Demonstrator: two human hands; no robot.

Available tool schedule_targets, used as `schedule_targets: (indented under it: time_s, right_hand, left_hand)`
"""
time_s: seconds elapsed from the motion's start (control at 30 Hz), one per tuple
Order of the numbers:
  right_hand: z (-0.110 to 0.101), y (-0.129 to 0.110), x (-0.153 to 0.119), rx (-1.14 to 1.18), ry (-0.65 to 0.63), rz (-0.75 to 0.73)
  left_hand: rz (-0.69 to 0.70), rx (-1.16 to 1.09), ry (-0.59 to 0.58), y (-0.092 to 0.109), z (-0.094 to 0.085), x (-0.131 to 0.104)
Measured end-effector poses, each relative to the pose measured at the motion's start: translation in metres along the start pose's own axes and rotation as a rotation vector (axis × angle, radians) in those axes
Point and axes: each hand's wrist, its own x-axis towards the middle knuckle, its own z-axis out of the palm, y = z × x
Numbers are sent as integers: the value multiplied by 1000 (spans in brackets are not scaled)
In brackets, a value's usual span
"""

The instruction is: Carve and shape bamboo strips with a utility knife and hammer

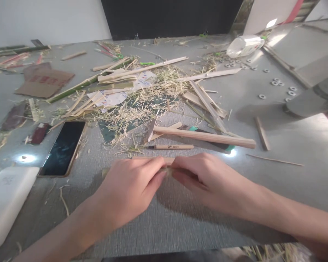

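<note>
pretty sure a pale, narrow wooden strip [168, 160] was pinched by the left hand [132, 180] and right hand [207, 174], fingertips nearly meeting, just nearside of the slim, wooden-handled carving tool [173, 147]; could've been snapped by uneven pressure, or knuckles nicked if the tool got bumped

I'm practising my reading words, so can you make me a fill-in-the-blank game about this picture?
1. The left hand and right hand hold a pale strip, and the phone lies on the picture's ____ side.
2. The clear bottle isn't standing up; it lies on its ____.
3. Each small white ring has a ____ in its middle.

Missing words: left; side; hole.
</note>
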Motion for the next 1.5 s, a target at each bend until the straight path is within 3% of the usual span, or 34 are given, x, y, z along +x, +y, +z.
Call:
schedule_targets:
  time_s: [0.1,0.37,0.6,0.77,0.97,1.27,1.5]
  right_hand:
    - [-6,-2,1,104,-79,2]
    - [-12,-3,1,264,-105,-24]
    - [-26,-12,-8,510,-161,-8]
    - [-24,-8,-7,756,-232,-49]
    - [-17,-4,-4,996,-231,-136]
    - [-11,-3,-2,952,-122,-151]
    - [-9,-4,-2,1072,-225,-123]
  left_hand:
    - [-4,-65,-11,-4,0,0]
    - [8,-174,-30,-7,-4,2]
    - [-50,-466,-114,-1,-17,-1]
    - [-40,-643,-138,-2,-17,-1]
    - [-13,-881,-160,-4,-14,-1]
    - [-122,-845,-160,-4,-11,-2]
    - [-120,-920,-286,-4,-13,1]
